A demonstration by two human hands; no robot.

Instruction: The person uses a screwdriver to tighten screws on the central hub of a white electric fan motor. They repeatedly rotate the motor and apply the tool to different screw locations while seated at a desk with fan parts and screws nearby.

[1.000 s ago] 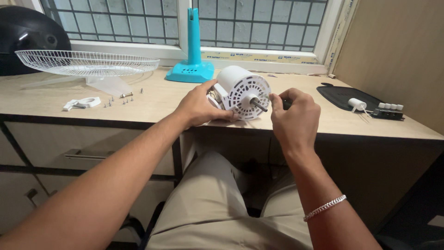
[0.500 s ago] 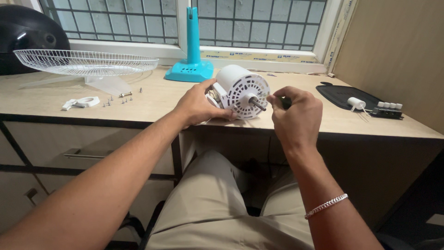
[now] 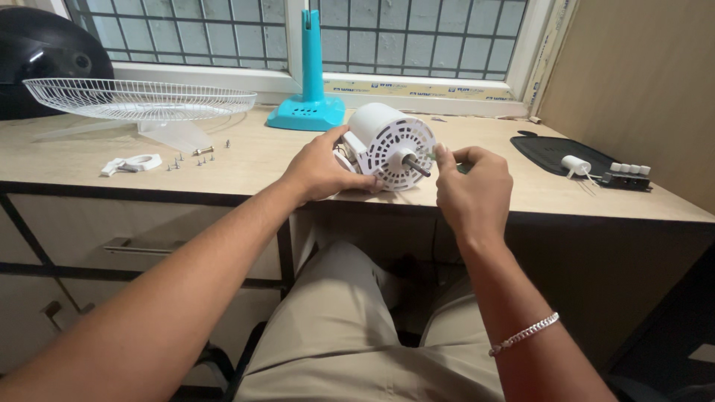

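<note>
At the far left corner of the bench (image 3: pixel 261 160), a black domed object (image 3: pixel 33 56) is seen against the window, only partly in view. Just right of it, a white wire fan guard (image 3: pixel 138 97) lies dished-side up near the back edge, propped on a pale translucent part (image 3: pixel 175 138). In front of the guard, nearer the front edge, a small white bracket (image 3: pixel 134 162) and a scatter of small screws (image 3: pixel 195 156) are laid out on the wood. Further right, at the back edge below the window sill, a turquoise fan stand (image 3: pixel 311 97) is set upright on its base.

Near the middle of the front edge, a white fan motor (image 3: pixel 387 143) is lying on its side, its vented face and metal shaft (image 3: pixel 415 167) turned toward the right. The left hand (image 3: pixel 322 170) is wrapped around the motor's lower left side, fingers curled under the housing and in firm contact with it. Just right of the shaft, the right hand (image 3: pixel 471 190) is held closed, thumb and forefinger pinched on a small item at the shaft's end; a trace of green shows there, but what is pinched cannot be told. A silver bracelet (image 3: pixel 525 333) is worn on the right wrist.

Toward the right edge, a black tray (image 3: pixel 547 152) carries a small white cylindrical capacitor (image 3: pixel 575 165), and a dark switch block with white buttons (image 3: pixel 627 176) lies at the tray's right end.
</note>
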